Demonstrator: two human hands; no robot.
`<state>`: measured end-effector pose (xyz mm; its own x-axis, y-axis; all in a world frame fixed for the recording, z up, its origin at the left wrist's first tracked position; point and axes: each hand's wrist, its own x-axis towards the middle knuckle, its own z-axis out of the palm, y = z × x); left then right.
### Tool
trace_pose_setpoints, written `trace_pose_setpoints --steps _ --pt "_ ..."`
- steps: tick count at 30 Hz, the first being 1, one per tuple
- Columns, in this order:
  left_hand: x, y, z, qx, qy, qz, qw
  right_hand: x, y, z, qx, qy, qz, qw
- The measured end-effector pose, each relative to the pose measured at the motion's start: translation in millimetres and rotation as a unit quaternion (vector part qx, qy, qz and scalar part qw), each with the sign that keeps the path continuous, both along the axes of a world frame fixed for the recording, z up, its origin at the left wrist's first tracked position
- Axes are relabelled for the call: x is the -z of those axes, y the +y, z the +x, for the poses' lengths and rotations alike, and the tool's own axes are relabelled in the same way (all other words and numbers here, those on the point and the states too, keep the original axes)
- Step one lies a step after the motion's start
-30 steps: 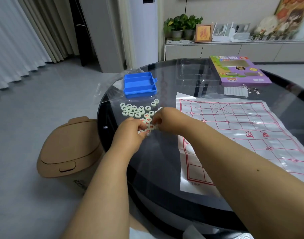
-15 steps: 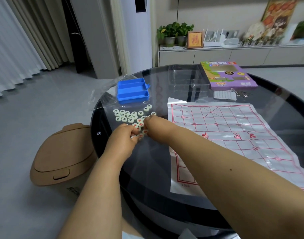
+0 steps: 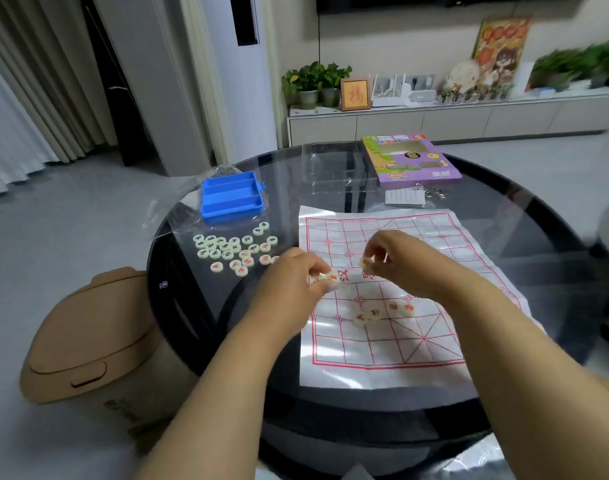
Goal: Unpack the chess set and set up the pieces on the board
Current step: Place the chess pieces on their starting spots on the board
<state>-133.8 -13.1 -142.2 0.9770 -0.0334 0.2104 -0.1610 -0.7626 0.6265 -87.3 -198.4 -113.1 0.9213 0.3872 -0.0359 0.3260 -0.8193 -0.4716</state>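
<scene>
Four red pieces on the board, more held above it

Four round, pale discs with red characters are seen lying flat in a loose row on the near half of the board, a thin white sheet printed with a red grid, laid with its long axis running away from the viewer on the glass table. A red-marked piece is pinched in the left hand, another in the right hand, both over the board's middle. Loose pieces, black- and red-marked, are scattered left of the board. Nothing is seen in the blue tray behind them.
</scene>
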Motion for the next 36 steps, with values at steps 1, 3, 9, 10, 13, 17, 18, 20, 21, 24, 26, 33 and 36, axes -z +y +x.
trace_pose_setpoints --steps 1,3,9,10,13,17,18,20,21,24,26,33,36 --pt "1 -11 0 0.019 0.013 0.001 1.0 2 -15 -4 0.009 0.008 -0.007 1.0" --pt "1 -29 2 0.04 0.04 0.011 0.998 8 -36 -9 0.029 0.022 -0.029 0.999" --pt "5 -54 14 0.024 0.091 0.048 0.994 21 -55 -11 0.066 0.042 -0.074 0.994" --pt "7 -54 16 0.022 0.099 0.053 0.993 21 -55 -11 0.064 0.043 -0.08 0.994" --pt "11 -55 17 0.028 0.113 0.057 0.992 21 -55 -12 0.052 0.045 -0.085 0.994" --pt "13 -48 18 0.017 0.095 0.035 0.995 17 -55 -11 0.07 0.017 -0.057 0.996" --pt "13 -45 18 0.01 0.087 0.034 0.996 16 -53 -10 0.072 0.004 -0.048 0.996" --pt "12 -38 17 -0.005 0.069 0.029 0.997 13 -42 -10 0.066 -0.023 -0.029 0.997" --pt "12 -34 17 -0.015 0.056 0.029 0.998 12 -35 -9 0.06 -0.032 -0.022 0.997" --pt "13 -17 16 -0.068 0.027 0.031 0.997 12 -8 -5 0.04 -0.045 -0.011 0.998" --pt "13 0 16 -0.117 0.009 0.04 0.992 15 14 -2 0.018 -0.052 -0.008 0.998" --pt "27 75 19 -0.291 -0.004 0.046 0.955 21 87 18 -0.052 -0.102 -0.01 0.993" --pt "32 87 25 -0.275 0.006 0.052 0.96 25 112 32 -0.063 -0.104 -0.018 0.992"
